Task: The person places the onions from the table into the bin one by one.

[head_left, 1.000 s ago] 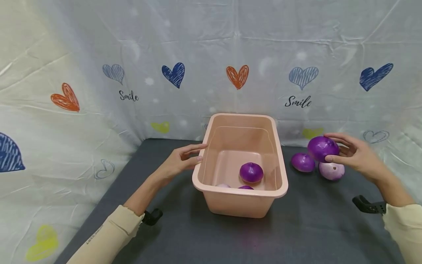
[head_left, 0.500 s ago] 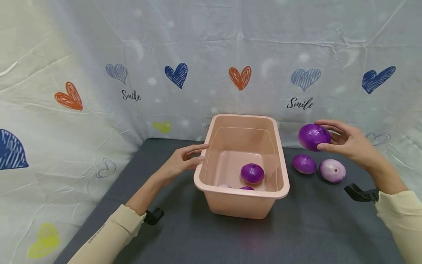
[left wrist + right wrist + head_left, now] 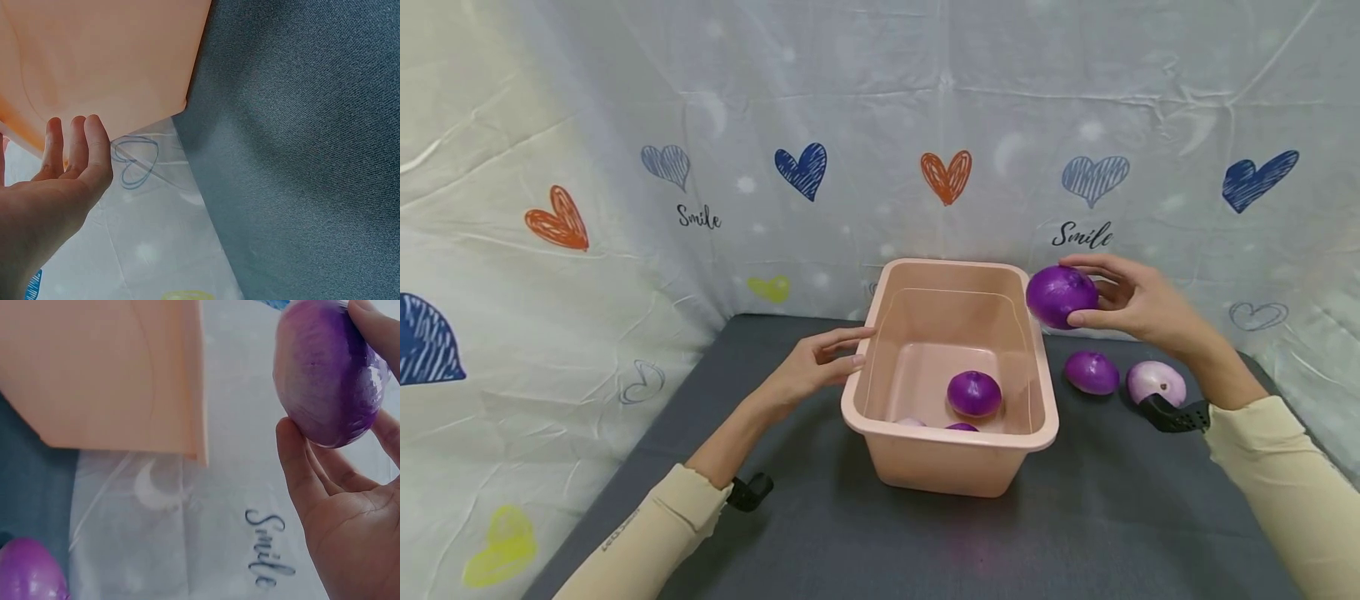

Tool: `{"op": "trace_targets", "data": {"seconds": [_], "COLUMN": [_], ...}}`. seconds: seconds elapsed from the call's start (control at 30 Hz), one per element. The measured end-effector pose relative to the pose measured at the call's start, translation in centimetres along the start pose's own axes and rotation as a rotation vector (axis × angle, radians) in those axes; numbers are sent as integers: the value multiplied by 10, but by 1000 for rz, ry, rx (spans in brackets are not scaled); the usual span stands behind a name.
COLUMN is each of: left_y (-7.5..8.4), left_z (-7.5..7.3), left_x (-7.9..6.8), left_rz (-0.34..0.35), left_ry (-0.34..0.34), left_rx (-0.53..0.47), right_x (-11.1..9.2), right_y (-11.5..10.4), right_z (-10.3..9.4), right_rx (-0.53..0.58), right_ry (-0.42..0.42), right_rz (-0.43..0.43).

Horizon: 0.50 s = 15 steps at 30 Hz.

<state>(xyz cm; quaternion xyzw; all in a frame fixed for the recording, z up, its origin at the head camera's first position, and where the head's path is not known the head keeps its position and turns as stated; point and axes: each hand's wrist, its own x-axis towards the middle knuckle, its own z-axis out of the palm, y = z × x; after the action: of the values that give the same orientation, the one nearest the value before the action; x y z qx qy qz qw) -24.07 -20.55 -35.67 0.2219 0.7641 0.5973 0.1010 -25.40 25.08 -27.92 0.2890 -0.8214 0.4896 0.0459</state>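
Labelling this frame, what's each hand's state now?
Left hand: open, at the rim of the pink tub.
Right hand: holding a purple onion.

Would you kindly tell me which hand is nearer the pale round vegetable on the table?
Right hand, raised near the pale vegetable; the left hand is farther, across the tub, at its opposite rim.

I read "Smile" (image 3: 698, 217) twice on the pale hanging sheet (image 3: 865, 83). The small lettering (image 3: 621, 530) on my left sleeve (image 3: 651, 533) I cannot make out.
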Motion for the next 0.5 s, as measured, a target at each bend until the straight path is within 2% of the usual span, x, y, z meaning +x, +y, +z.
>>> {"op": "trace_targets", "data": {"seconds": [0.17,0.5], "left_y": [1,2], "left_z": [-1,0], "left_x": [0,-1], "left_rz": [1,0], "left_ry": [5,-11], "left_rx": [0,-17], "right_x": [16,37], "right_y": [-5,-9], "right_z": [8,28], "right_rx": [18,139], "right_ry": [-48,-177], "right_rz": [-38,-118]}}
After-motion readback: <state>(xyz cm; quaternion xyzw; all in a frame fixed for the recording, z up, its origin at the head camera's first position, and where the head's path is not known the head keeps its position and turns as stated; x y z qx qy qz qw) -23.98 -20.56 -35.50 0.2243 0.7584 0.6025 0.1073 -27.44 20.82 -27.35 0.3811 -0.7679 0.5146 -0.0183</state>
